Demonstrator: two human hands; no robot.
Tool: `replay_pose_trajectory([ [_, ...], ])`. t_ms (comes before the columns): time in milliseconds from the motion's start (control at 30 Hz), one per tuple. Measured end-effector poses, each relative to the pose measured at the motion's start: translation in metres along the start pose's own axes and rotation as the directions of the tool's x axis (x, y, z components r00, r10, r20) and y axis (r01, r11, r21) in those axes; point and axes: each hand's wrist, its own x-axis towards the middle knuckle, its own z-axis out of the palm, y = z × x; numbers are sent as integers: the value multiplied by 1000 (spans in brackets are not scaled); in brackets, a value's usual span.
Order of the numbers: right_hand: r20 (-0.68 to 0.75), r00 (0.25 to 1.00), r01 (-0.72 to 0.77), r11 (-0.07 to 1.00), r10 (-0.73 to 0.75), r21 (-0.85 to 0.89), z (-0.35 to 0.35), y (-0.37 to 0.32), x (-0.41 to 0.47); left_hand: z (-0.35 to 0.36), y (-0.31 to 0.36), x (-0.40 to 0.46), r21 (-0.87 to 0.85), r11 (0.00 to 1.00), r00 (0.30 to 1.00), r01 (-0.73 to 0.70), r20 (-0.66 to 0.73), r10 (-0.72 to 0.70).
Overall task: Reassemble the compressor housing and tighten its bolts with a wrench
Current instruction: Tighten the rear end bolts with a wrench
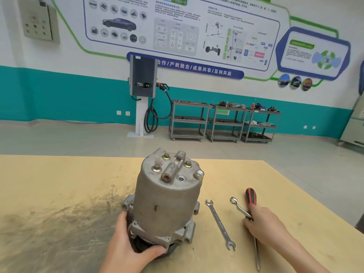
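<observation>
From the head camera I am seeing my left hand (131, 240) cupping the base of the compressor housing (167, 200), thumb curling across the dark pulley end at its 6 o'clock and fingers wrapping behind the flange at its 9 o'clock. The housing is standing upright on the workbench (59, 194), a little left of centre, with three brass-coloured bolts (166, 156) sitting in its top face around a cast tube fitting.

My right hand (266, 223) is reaching in from 4 o'clock and lying over two tools at once: its fingers are curling down onto the ring wrench (237, 205), whose ring end is sticking out toward 11 o'clock, while the red-and-black screwdriver (251, 197) is running under the hand, handle toward 12 o'clock and shaft emerging toward 6 o'clock. I cannot tell whether the fingers are actually closing round the ring wrench or only resting on it. Between this hand and the housing, an open-end wrench (219, 223) is lying flat, apart from both.

The workbench is a tan board, scuffed and grey-stained toward 8 o'clock. Beyond it, a pale tiled floor is stretching to a teal-and-white wall carrying printed posters. At 12 o'clock a charging unit (142, 75) is standing on a white post with a looped black cable, and at 1 o'clock three grey shelf carts (224, 123) are holding assorted parts. An electrical box (38, 22) is hanging at 10 o'clock.
</observation>
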Motion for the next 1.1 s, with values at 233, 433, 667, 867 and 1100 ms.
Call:
replay_pose_trajectory([
  [233, -242, 946, 307, 365, -213, 879, -80, -55, -38, -2, 1, -1, 96, 994, 998, 48, -53, -43],
  [433, -368, 815, 404, -17, -447, 914, -124, -105, -77, -2, 4, -2, 52, 998, 998, 25, -55, -22],
  [667, -363, 800, 516, 238, -479, 823, -114, -136, -71, -4, 3, -1, 101, 994, 999, 43, -30, -40],
  [867, -311, 809, 483, 261, -500, 836, -118, -137, -62, -5, 4, -3, 111, 993, 999, 42, -39, -38],
  [1100, -240, 810, 503, 423, -535, 753, -127, -140, -61, -5, 1, -2, 91, 996, 1000, -6, -21, 8],
])
